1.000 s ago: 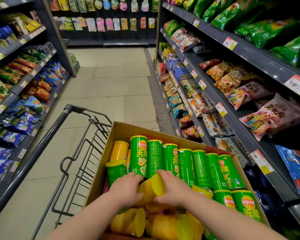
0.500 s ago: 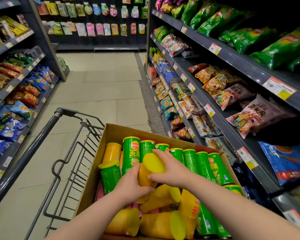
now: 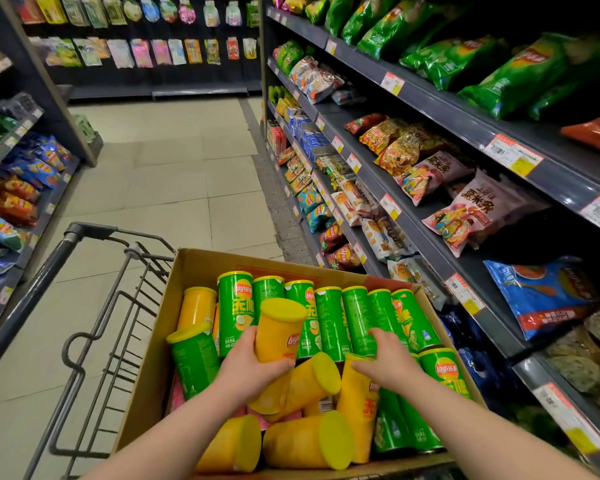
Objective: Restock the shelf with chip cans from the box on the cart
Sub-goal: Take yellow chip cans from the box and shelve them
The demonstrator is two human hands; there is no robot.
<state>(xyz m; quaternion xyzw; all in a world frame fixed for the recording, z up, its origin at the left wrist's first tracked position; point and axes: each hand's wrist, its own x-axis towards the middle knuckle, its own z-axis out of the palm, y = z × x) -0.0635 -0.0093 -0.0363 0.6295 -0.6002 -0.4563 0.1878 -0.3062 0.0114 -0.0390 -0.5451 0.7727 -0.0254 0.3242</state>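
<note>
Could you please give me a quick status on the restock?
Left hand grips yellow can, upright over box. Right hand open, at second yellow can. Nothing above either can in the way.

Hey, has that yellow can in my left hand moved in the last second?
Yes. The yellow can rose: its lid, earlier low against the standing green cans, now overlaps them, with only the left hand gripping it.
</note>
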